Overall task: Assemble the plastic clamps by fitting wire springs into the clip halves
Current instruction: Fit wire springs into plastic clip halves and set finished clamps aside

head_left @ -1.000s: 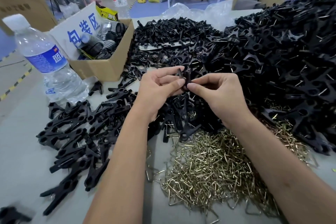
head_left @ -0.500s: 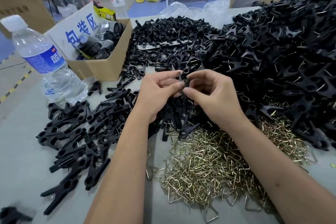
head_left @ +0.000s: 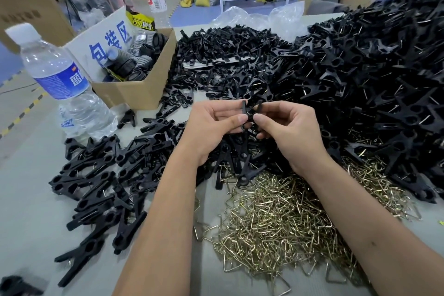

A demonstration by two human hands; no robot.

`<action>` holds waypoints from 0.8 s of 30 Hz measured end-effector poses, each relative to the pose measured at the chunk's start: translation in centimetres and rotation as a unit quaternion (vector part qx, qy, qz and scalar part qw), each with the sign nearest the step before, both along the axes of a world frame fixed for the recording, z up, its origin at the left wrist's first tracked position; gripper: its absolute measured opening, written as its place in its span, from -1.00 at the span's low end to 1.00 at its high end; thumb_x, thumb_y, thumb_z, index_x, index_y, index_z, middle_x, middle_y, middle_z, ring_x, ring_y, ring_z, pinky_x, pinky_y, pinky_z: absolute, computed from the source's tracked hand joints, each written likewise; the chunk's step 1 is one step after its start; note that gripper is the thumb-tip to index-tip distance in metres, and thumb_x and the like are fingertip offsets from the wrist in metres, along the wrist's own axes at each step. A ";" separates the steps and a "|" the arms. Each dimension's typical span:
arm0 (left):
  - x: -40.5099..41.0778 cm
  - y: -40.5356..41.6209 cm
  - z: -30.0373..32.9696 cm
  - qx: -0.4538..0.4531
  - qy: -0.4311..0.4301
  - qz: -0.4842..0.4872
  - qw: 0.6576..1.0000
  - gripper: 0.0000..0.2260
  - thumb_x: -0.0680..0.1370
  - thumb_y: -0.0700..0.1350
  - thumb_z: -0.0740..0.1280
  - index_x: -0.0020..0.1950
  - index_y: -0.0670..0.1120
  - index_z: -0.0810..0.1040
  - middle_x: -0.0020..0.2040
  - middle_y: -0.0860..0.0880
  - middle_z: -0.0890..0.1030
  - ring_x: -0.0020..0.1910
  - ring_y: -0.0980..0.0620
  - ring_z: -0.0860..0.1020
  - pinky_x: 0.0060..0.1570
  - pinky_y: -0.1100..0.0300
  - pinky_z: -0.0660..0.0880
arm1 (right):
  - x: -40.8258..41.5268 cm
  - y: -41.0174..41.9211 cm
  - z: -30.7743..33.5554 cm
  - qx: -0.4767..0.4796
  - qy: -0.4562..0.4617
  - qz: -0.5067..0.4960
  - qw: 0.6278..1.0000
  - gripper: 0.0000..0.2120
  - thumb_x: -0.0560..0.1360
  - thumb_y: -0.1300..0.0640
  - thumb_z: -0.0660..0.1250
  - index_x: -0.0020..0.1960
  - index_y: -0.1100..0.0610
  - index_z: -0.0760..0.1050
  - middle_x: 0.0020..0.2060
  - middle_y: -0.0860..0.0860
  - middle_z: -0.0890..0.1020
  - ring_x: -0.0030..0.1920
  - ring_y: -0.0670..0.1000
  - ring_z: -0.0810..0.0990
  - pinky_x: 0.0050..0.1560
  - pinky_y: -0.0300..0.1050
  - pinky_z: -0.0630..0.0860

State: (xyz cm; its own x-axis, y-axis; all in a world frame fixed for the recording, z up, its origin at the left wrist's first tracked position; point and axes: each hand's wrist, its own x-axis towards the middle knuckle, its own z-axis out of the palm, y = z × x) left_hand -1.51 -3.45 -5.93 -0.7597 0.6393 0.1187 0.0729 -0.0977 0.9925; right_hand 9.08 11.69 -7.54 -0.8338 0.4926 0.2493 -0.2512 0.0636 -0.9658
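Above the middle of the table, my left hand [head_left: 213,122] and my right hand [head_left: 288,125] meet with fingers curled. Between them they pinch two black clip halves [head_left: 249,113], crossed in an X with the upper tips sticking up. Any wire spring in this pair is hidden by my fingers. A heap of brass-coloured wire springs [head_left: 283,221] lies on the table just below my wrists. Loose black clip halves [head_left: 228,65] are piled behind my hands. A large mound of black clamps [head_left: 374,74] fills the right side.
Black clamps [head_left: 96,190] lie spread out at the left. A water bottle [head_left: 60,79] stands at the far left, beside an open cardboard box [head_left: 134,89] with dark rolls inside. Clear plastic bags [head_left: 259,17] sit at the table's far edge.
Both hands stayed close together over the same spot. The two clip halves now stand more spread in an X between my fingertips.
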 end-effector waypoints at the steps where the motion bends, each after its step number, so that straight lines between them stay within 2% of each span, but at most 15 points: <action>1: 0.0 0.0 0.0 0.000 0.000 0.000 1.000 -0.73 0.52 -0.35 0.48 0.22 -0.20 0.68 -0.01 -0.14 0.76 -0.09 0.00 0.74 -0.15 0.28 0.63 | 0.0 0.0 0.0 0.001 -0.004 0.000 1.000 -0.85 0.51 0.29 0.51 -0.02 0.07 0.71 -0.17 0.03 0.77 -0.21 -0.02 0.75 -0.24 -0.19 0.64; 7: 0.0 -0.1 0.0 0.004 0.006 -0.004 1.000 -0.71 0.51 -0.35 0.50 0.22 -0.22 0.68 -0.03 -0.16 0.76 -0.09 -0.02 0.74 -0.15 0.26 0.63 | 0.0 -0.1 -0.1 0.000 -0.017 -0.004 1.000 -0.88 0.50 0.28 0.54 -0.01 0.11 0.70 -0.18 0.05 0.76 -0.22 0.02 0.75 -0.22 -0.13 0.66; 12: 0.3 0.2 -0.1 0.018 0.010 0.027 0.999 -0.86 0.47 -0.36 0.53 -0.02 -0.21 0.68 -0.20 -0.13 0.75 -0.23 0.03 0.72 -0.21 0.24 0.64 | 0.2 -0.2 0.3 -0.048 0.004 0.019 0.999 -0.81 0.51 0.33 0.51 0.08 0.15 0.66 -0.25 0.04 0.71 -0.24 0.07 0.73 -0.23 -0.07 0.68; 14: 0.3 0.3 -0.1 0.018 0.019 0.015 1.000 -0.83 0.44 -0.34 0.55 0.01 -0.25 0.69 -0.14 -0.17 0.75 -0.17 -0.01 0.74 -0.16 0.22 0.66 | 0.3 -0.2 0.5 -0.067 0.013 0.018 0.997 -0.83 0.49 0.35 0.53 0.01 0.15 0.65 -0.28 0.06 0.69 -0.26 0.12 0.74 -0.23 -0.07 0.68; 18: 0.5 0.1 0.2 0.002 0.054 -0.031 0.998 -0.62 0.32 -0.26 0.62 0.12 -0.20 0.71 -0.03 -0.16 0.76 -0.01 -0.12 0.75 0.03 0.11 0.67 | 0.4 -0.3 0.6 -0.057 0.013 0.005 0.998 -0.83 0.44 0.31 0.58 -0.18 0.19 0.60 -0.30 0.12 0.71 -0.34 0.12 0.72 -0.30 -0.11 0.66; 21: 0.5 0.1 0.2 0.001 0.058 -0.017 0.998 -0.66 0.34 -0.30 0.61 0.10 -0.17 0.72 -0.05 -0.15 0.76 -0.04 -0.10 0.75 0.01 0.14 0.67 | 0.4 -0.2 0.9 -0.058 0.009 0.020 0.998 -0.84 0.41 0.25 0.60 -0.16 0.24 0.62 -0.27 0.18 0.72 -0.32 0.14 0.72 -0.27 -0.11 0.66; 24: 0.3 0.0 0.3 0.012 0.048 0.002 0.999 -0.70 0.37 -0.33 0.59 0.09 -0.17 0.72 -0.05 -0.15 0.76 -0.06 -0.08 0.75 0.00 0.16 0.67 | 0.5 0.2 1.5 -0.060 -0.009 0.042 0.997 -0.79 0.45 0.20 0.58 -0.04 0.30 0.62 -0.21 0.24 0.72 -0.26 0.16 0.73 -0.23 -0.09 0.67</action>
State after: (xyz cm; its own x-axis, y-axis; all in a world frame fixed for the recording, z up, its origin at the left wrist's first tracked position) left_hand -1.18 -3.42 -5.65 -0.7473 0.6318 0.2061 0.1671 -0.1215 0.9784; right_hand 9.59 11.84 -6.02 -0.8766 0.4470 0.1781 -0.2341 -0.0730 -0.9695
